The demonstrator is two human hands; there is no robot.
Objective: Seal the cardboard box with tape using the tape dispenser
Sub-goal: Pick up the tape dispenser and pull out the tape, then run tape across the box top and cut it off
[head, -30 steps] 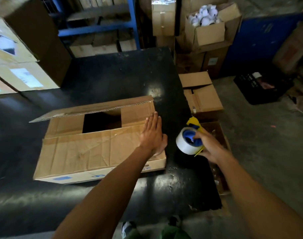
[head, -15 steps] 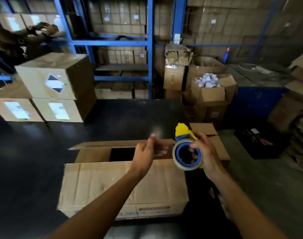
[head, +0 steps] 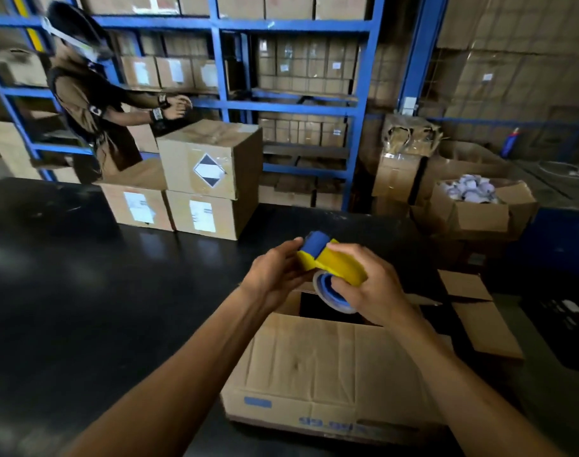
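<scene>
Tape dispenser (head: 331,265) gripped by curled right hand (head: 367,288), left hand (head: 275,275) fingers pinching its front

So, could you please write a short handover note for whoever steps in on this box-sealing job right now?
Left hand: fingers on the front end of the tape dispenser, apparently at the tape end.
Right hand: gripping the dispenser body and roll, held in the air above the box.
Cardboard box: on the black table, near flap folded down, a dark gap open at the top.
Done: dispenser picked up.
Left: close the remaining flaps and run tape along the seam; no tape visible on the box.
</scene>
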